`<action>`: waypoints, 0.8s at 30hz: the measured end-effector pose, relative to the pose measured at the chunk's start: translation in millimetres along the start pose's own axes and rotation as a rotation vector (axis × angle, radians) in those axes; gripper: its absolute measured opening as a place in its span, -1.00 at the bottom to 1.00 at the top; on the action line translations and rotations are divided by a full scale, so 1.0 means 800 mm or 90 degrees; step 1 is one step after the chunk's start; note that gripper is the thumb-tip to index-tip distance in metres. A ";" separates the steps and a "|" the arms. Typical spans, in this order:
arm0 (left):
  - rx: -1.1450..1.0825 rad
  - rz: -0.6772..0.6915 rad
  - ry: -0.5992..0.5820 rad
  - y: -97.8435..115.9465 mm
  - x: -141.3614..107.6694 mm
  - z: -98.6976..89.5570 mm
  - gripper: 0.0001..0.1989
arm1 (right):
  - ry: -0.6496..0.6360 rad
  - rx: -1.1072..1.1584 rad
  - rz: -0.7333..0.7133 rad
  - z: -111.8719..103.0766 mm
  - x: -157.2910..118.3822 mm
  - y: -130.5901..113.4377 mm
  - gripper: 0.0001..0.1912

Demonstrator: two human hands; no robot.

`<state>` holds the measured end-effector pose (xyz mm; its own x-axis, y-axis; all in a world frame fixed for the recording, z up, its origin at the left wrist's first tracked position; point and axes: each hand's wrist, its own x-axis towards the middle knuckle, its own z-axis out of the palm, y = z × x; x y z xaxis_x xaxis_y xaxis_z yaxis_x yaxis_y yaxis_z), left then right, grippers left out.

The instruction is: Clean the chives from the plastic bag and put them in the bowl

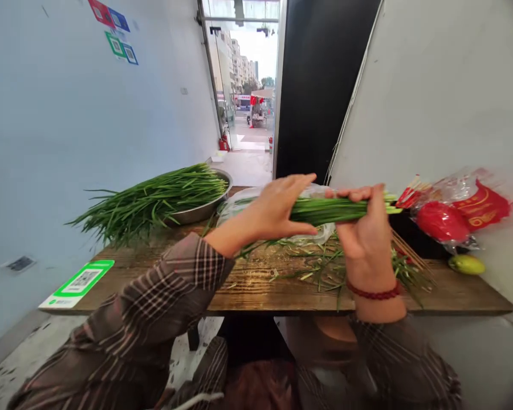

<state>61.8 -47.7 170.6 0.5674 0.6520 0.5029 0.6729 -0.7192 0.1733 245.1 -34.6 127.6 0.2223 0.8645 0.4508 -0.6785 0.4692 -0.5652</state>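
A bunch of green garlic chives [327, 210] is held level above the table, its pale stem ends pointing right. My right hand [363, 222], with a red cord bracelet at the wrist, is wrapped around the bunch near those ends. My left hand [282, 208] is at the leafy side, fingers stretched out and thumb apart, with the chives passing between them; it does not close on them. Behind my left hand lies a clear plastic bag [248, 200], partly hidden. Loose trimmings [320, 265] are scattered on the wood beneath my hands.
A metal bowl [200, 210] heaped with more chives [154, 199] stands at the table's left. A green code card [79, 283] lies at the front left corner. To the right are red plastic-wrapped packets [444, 221], a yellow-green fruit [465, 264] and thin sticks [412, 259] on the wooden table [248, 290].
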 end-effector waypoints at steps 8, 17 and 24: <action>-0.063 -0.097 -0.174 -0.010 -0.024 0.026 -0.82 | -0.050 -0.020 0.142 0.009 -0.006 0.036 -0.61; 0.432 -0.396 -0.083 -0.151 -0.046 -0.119 -0.74 | -0.434 -0.386 0.363 -0.038 -0.039 0.179 -0.49; 0.615 -0.511 -0.026 -0.293 -0.072 -0.184 -0.67 | -0.508 -0.517 0.384 -0.079 -0.068 0.242 -0.57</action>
<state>-198.1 47.9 225.4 -0.1593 0.8433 0.5134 0.8974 0.3405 -0.2807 146.2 20.8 -49.9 -0.6379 0.7630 0.1047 0.1563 0.2614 -0.9525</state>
